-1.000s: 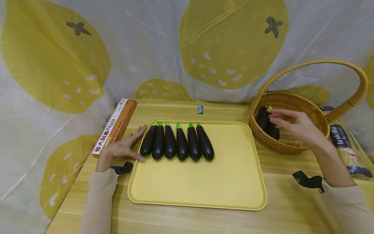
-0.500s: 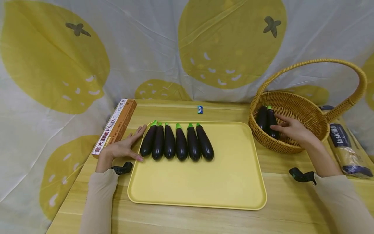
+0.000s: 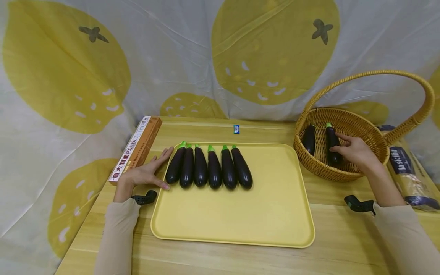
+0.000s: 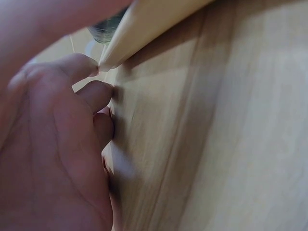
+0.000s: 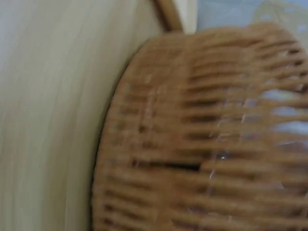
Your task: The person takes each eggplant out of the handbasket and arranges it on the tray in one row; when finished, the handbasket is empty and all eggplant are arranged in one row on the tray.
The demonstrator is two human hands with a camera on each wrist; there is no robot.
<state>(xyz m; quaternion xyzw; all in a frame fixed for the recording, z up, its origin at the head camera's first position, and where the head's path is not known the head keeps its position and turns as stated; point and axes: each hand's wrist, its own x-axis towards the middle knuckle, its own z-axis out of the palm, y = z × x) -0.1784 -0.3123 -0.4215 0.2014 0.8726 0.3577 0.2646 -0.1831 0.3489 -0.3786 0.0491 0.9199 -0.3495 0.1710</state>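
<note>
In the head view my right hand (image 3: 355, 152) reaches into the wicker basket (image 3: 343, 176), pinching a dark purple eggplant (image 3: 332, 143) with a green stem between thumb and fingers. A second eggplant (image 3: 309, 140) lies at the basket's left side, apart from the held one. The right wrist view has only the blurred wicker side (image 5: 192, 120); the hand is out of it. At the yellow tray's (image 3: 233, 217) left edge, my left hand (image 3: 146, 172) rests with spread fingers, touching the rim. Several eggplants (image 3: 214, 170) lie side by side on the tray, stems away from me.
The basket's tall handle (image 3: 371, 72) arches over its opening. A pasta box (image 3: 135, 149) lies left of the tray, behind the left hand. A small blue packet (image 3: 236, 129) sits beyond the tray. A pasta bag (image 3: 410, 175) lies right of the basket.
My right hand has lowered into the basket and taken hold of the eggplant. It has shifted that eggplant right, away from the other one. The left hand has stayed in place.
</note>
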